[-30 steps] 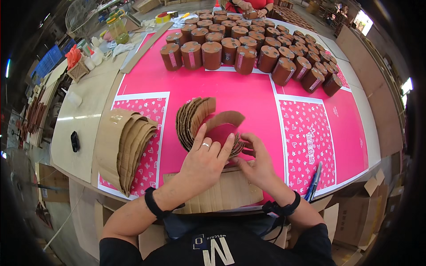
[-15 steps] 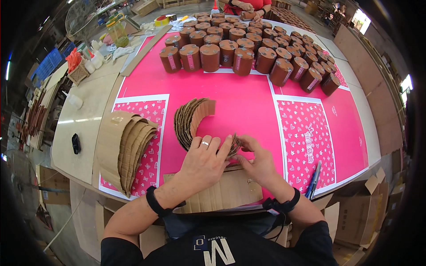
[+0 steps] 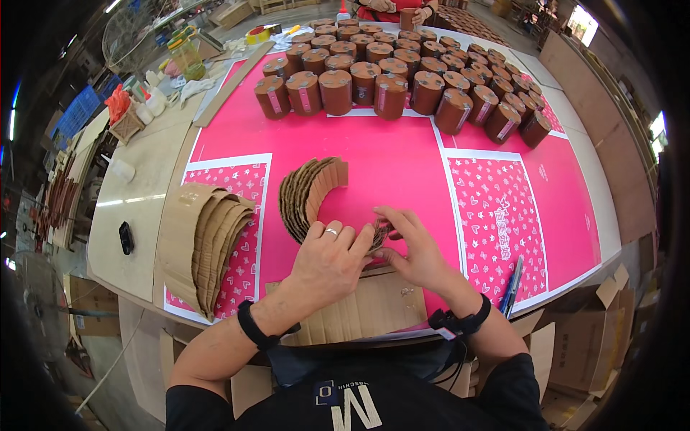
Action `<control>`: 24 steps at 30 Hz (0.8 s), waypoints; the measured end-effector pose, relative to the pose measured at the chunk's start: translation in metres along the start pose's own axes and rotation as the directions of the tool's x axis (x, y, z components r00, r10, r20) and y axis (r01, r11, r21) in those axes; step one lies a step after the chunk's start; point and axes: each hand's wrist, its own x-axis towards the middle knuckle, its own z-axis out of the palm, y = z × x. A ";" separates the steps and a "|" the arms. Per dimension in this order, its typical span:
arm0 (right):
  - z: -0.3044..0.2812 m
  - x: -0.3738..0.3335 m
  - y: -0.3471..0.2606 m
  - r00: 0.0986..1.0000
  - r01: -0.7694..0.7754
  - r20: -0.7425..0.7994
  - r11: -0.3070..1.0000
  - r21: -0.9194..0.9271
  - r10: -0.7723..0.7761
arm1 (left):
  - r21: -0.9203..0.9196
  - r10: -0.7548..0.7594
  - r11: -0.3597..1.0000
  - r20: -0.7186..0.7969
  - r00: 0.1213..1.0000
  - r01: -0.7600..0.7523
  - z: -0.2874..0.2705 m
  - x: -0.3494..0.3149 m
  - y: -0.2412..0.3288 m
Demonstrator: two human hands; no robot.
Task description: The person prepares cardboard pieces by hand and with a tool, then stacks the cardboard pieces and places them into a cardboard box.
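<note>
The left hand (image 3: 327, 262) is palm down over the middle of the worktop (image 3: 388, 147), toward its near edge, with its back facing up. Its fingers point toward the far edge, bent at the knuckles, and the index finger reaches the end of a curled stack of cardboard strips (image 3: 310, 194). A ring (image 3: 330, 231) sits on one finger. The thumb and most fingertips are hidden, so I cannot tell whether this hand is closed on the strips.

The right hand (image 3: 417, 251) comes in from the other side, its wrist angled inward. The index finger arches out past the strip ends and the thumb lies on their near side, with the ends between them; I cannot tell whether they pinch. Dark wrist bands (image 3: 251, 327) circle both wrists.

The curled stack arcs away from the hands toward the worktop's far side, open to the right. Beneath the wrists, a flat cardboard piece (image 3: 359, 312) lies along the near edge. Nested curved cardboard sheets (image 3: 208, 244) lie toward the near left corner, a slim blue-and-dark tool (image 3: 512, 289) near the near right corner, and brown cylinders (image 3: 390, 97) stand toward the far edge.
</note>
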 end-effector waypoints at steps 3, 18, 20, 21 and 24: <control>-0.004 0.008 0.000 0.999 0.039 0.025 0.996 -0.082 -0.037 | -0.010 -0.007 1.000 -0.018 1.000 0.007 0.000 0.001 -0.001; 0.007 -0.002 0.015 0.996 -0.091 -0.011 0.985 0.149 0.094 | -0.009 -0.044 0.999 -0.020 0.999 0.044 -0.002 0.004 0.002; 0.005 0.000 0.019 0.994 -0.105 0.011 0.977 0.188 0.105 | -0.004 -0.034 0.999 -0.027 0.999 0.034 -0.003 0.004 0.002; 0.004 0.001 0.020 0.993 -0.120 0.034 0.967 0.226 0.115 | -0.004 -0.033 0.999 -0.027 0.999 0.033 -0.004 0.004 0.003; 0.000 0.008 0.015 0.991 0.118 -0.050 0.987 -0.108 -0.124 | -0.037 -0.031 0.999 -0.002 1.000 0.031 -0.009 0.004 0.000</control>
